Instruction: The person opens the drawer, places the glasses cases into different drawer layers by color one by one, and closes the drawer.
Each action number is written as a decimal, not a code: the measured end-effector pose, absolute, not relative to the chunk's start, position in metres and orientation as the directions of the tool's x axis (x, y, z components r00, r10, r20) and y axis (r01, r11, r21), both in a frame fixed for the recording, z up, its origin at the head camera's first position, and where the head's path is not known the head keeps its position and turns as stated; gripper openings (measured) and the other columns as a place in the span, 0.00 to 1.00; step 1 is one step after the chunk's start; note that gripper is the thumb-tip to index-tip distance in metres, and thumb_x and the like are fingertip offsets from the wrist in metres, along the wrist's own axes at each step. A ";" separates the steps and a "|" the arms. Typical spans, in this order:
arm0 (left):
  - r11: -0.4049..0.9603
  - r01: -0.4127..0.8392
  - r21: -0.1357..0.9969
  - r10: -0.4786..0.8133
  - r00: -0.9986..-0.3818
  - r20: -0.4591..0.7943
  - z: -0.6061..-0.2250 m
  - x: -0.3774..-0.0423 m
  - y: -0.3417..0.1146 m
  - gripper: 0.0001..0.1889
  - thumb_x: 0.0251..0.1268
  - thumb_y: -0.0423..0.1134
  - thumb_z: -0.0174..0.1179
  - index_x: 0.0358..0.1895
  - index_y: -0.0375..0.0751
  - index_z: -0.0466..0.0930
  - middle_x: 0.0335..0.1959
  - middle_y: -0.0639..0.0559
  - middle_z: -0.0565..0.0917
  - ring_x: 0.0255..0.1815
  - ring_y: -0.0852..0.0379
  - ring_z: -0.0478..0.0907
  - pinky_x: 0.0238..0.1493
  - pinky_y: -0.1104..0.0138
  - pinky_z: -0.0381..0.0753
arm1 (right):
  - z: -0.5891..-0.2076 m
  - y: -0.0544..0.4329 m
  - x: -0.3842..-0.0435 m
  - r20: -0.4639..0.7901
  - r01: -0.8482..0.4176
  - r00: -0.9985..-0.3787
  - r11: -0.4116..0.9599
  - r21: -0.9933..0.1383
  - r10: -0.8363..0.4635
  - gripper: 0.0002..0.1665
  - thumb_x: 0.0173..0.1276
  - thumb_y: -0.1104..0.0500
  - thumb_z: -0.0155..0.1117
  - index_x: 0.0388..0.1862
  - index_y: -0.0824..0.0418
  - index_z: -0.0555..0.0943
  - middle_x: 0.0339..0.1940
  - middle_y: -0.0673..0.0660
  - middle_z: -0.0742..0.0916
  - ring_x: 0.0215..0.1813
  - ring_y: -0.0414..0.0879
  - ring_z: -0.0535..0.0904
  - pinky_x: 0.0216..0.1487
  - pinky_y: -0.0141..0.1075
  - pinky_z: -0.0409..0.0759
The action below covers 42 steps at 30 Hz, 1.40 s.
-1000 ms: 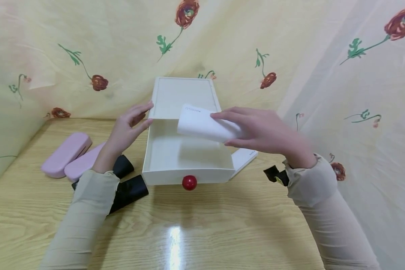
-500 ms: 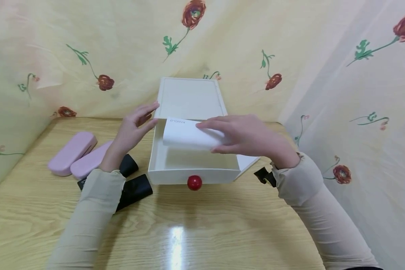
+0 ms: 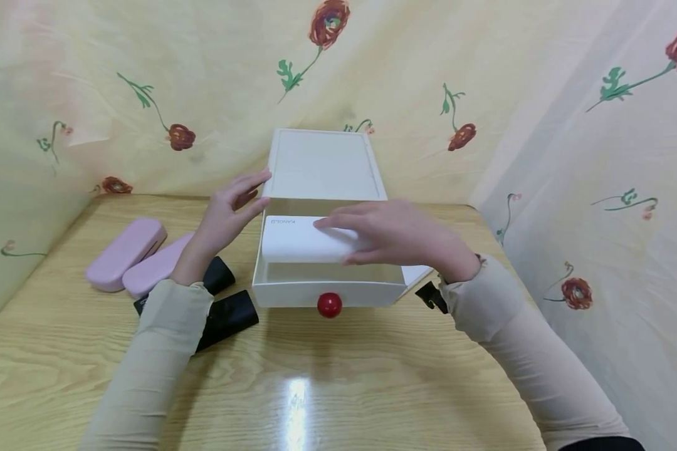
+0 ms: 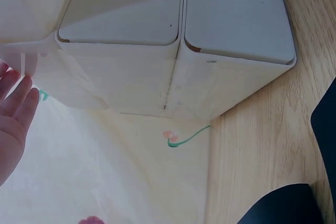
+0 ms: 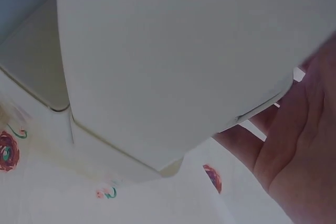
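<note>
My right hand (image 3: 397, 232) pinches case (image 3: 299, 241) over drawer (image 3: 293, 295), mid-frame; best held level, clear of walls, I judge. My left hand (image 3: 228, 207): fingers spread at box (image 3: 327, 164).

White case (image 3: 304, 245) looks smooth, red knob (image 3: 330, 305) glossy, table (image 3: 367, 382) wood-grained

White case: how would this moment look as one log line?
Right hand: holds white case at open drawer; left hand: beside white cabinet; pink cases: on table, left
</note>
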<state>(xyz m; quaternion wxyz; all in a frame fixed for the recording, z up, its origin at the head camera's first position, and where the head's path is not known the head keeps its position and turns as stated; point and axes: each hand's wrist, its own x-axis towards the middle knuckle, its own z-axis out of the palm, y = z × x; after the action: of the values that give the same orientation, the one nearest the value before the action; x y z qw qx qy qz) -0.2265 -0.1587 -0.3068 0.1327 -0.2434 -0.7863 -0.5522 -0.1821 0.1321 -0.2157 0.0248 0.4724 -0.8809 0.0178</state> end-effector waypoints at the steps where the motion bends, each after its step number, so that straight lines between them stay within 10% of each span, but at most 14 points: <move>1: 0.274 0.528 0.804 0.236 -0.847 0.477 -0.307 -0.226 -0.159 0.24 0.70 0.34 0.56 0.68 0.40 0.69 0.70 0.45 0.70 0.71 0.50 0.66 0.73 0.57 0.65 | -0.216 0.131 -0.183 0.057 -0.835 -0.550 0.550 -0.012 -0.833 0.37 0.58 0.45 0.73 0.67 0.46 0.74 0.63 0.48 0.82 0.58 0.44 0.81 0.50 0.44 0.83; 19: 0.278 0.530 0.801 0.230 -0.846 0.480 -0.306 -0.225 -0.157 0.24 0.70 0.34 0.56 0.68 0.40 0.70 0.70 0.45 0.70 0.71 0.50 0.67 0.73 0.56 0.65 | -0.242 0.130 -0.192 0.047 -0.805 -0.591 0.592 0.021 -0.805 0.39 0.56 0.42 0.74 0.67 0.47 0.74 0.59 0.50 0.85 0.42 0.43 0.85 0.28 0.34 0.77; 27: 0.277 0.535 0.798 0.223 -0.844 0.488 -0.306 -0.225 -0.156 0.23 0.70 0.34 0.56 0.68 0.40 0.70 0.69 0.45 0.71 0.71 0.51 0.67 0.72 0.57 0.66 | -0.244 0.129 -0.196 0.021 -0.776 -0.631 0.631 -0.005 -0.776 0.40 0.55 0.44 0.75 0.68 0.45 0.73 0.61 0.51 0.83 0.56 0.47 0.83 0.41 0.42 0.84; 42: 0.282 0.536 0.796 0.218 -0.843 0.491 -0.306 -0.224 -0.156 0.23 0.70 0.33 0.56 0.68 0.39 0.70 0.69 0.44 0.71 0.70 0.51 0.67 0.72 0.57 0.66 | -0.248 0.119 -0.206 0.083 -0.725 -0.679 0.684 0.081 -0.729 0.38 0.59 0.41 0.70 0.66 0.52 0.74 0.43 0.59 0.87 0.39 0.50 0.82 0.35 0.43 0.82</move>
<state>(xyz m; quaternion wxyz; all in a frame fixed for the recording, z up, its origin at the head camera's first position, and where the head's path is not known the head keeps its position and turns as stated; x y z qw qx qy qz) -0.2241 -0.1565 -0.3059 0.1448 -0.2395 -0.7874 -0.5493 -0.2062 0.1189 -0.2480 0.0543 0.3968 -0.9161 -0.0207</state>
